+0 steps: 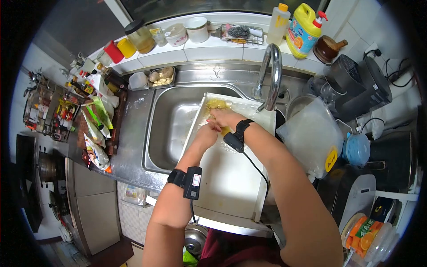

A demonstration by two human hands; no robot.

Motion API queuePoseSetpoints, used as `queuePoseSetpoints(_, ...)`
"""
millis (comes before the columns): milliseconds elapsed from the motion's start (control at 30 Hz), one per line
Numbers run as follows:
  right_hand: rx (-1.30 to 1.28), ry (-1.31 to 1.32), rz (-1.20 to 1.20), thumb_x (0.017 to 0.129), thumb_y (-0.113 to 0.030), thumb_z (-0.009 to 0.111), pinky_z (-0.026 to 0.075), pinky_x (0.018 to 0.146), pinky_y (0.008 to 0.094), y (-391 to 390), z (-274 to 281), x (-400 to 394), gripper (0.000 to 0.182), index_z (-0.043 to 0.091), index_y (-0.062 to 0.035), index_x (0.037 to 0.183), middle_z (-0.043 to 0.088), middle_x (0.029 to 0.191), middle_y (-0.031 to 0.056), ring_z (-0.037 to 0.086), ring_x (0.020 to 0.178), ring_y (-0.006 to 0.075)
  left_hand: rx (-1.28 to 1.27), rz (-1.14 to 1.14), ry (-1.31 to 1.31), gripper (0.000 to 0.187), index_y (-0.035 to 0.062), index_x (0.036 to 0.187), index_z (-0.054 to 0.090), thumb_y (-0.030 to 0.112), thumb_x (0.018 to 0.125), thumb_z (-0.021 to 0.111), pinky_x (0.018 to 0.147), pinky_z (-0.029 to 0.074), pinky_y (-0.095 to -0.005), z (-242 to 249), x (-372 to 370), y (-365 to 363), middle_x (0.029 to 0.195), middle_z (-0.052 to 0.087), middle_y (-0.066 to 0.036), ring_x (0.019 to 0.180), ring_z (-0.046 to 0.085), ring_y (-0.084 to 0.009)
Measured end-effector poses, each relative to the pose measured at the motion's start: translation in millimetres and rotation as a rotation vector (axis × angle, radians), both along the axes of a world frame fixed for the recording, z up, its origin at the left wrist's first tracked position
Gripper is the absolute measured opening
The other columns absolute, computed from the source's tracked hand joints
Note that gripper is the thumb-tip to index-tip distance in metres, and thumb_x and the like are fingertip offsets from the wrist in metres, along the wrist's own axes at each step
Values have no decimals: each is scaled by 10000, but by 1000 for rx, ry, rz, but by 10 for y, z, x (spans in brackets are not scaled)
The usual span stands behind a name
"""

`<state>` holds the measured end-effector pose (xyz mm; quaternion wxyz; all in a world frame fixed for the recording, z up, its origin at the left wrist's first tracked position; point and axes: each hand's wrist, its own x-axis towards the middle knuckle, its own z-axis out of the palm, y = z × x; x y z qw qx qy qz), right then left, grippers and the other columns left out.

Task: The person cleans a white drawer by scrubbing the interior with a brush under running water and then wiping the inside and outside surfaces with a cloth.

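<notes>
A white rectangular tray or drawer (227, 178) lies tilted over the right part of the steel sink (171, 129). Near its far left corner is a yellow sponge or cloth (216, 105), with some suds and water around it. My right hand (224, 118) is pressed on the yellow thing, fingers bent over it. Close beside it, my left hand (209, 134) has its fingers curled together at the tray's left side; what they hold, if anything, is hidden. Black straps with small devices are on both wrists.
The curved faucet (273, 75) rises behind the tray. A clear plastic container (313, 138) stands at the right, beside a blue-lidded jar (356, 149). Bottles and packets crowd a cutting board (116, 120) at the left. A yellow detergent jug (304, 33) stands on the sill.
</notes>
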<state>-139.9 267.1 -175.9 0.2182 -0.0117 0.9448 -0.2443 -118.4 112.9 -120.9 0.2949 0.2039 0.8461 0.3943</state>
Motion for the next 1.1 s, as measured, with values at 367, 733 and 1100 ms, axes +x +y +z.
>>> queuePoseSetpoints(367,66,-202,-352,860,-573,474,380,994,415,267,50,416,772,319,-25,1381,437,1344,225,460,1213,356,-93,-15,28,286,9,873,637,-24,776,369,773,447,-306,123,31,31,887,647,-126,859,589,-217)
queuePoseSetpoints(733,200,-164,-479,847,-523,534,446,892,414,758,-317,902,602,612,26,1082,607,1103,231,571,1049,381,8,-17,-13,284,50,853,641,-11,769,376,716,431,-287,88,-35,86,826,629,-77,783,547,-180)
queuePoseSetpoints(1100,279,-194,129,711,-91,566,516,686,397,-8,296,1776,185,685,23,795,670,851,190,650,781,341,-22,-76,-38,282,59,872,649,-12,777,393,735,432,-285,111,32,220,861,633,-77,816,555,-182)
